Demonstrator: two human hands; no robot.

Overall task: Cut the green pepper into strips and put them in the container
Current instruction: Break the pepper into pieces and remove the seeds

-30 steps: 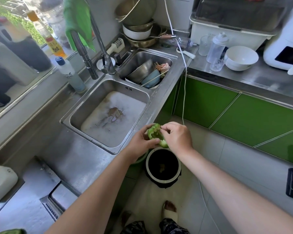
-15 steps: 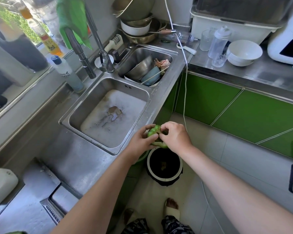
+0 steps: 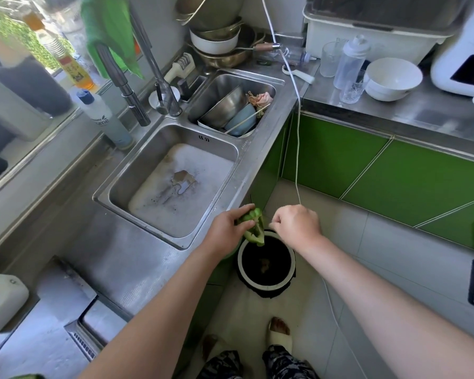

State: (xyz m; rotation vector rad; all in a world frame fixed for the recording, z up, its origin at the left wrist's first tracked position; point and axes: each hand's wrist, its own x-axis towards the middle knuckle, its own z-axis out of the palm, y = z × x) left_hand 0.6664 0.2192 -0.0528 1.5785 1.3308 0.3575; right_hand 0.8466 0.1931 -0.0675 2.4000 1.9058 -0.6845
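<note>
My left hand (image 3: 226,228) grips a piece of green pepper (image 3: 253,228), cut side facing right, above the round black waste bin (image 3: 267,262) on the floor. My right hand (image 3: 296,224) hovers just right of the pepper, apart from it, with fingers curled and fingertips pinched together near the pepper's edge. Something tiny may be between the fingertips, but I cannot tell. Scraps lie at the bottom of the bin.
The steel double sink (image 3: 175,184) is left of my hands, its far basin holding bowls (image 3: 230,110). A white cord (image 3: 297,149) hangs down beside my right hand. A white bowl (image 3: 393,77), glasses and a bottle stand on the counter over green cabinets (image 3: 394,173).
My right hand has pulled away from the pepper to the right. The pepper now hangs lower in my left hand, its cut side showing.
</note>
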